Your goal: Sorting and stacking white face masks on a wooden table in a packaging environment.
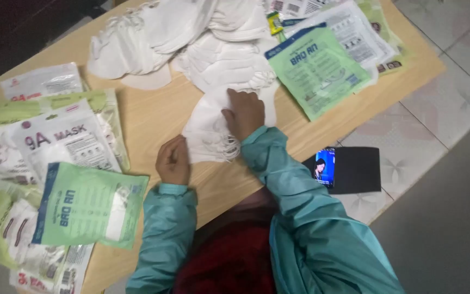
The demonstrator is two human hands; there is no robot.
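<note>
At mid-tabletop lies a small stack of white masks (209, 133), ear loops fanned toward the near edge. The right hand (244, 113) presses flat on top of it, fingers spread, pinning rather than gripping; its grip holds nothing closed. The left hand (173, 161) sits curled at the stack's near-left corner, touching the edge; whether its grip pinches a mask or loop cannot be told from here.

Just beyond the stack, a big loose heap of white masks (191, 38) spreads across the far side, so by the look of it only a few are gathered and squared, with most left unsorted. Green packets (316, 68) lie just right of the stack, and more packets, green and white (77, 179), pile up at the left edge. Off the wooden tabletop (153, 111), a phone (325, 166) rests on a dark pad (357, 169) on the tiled floor.
</note>
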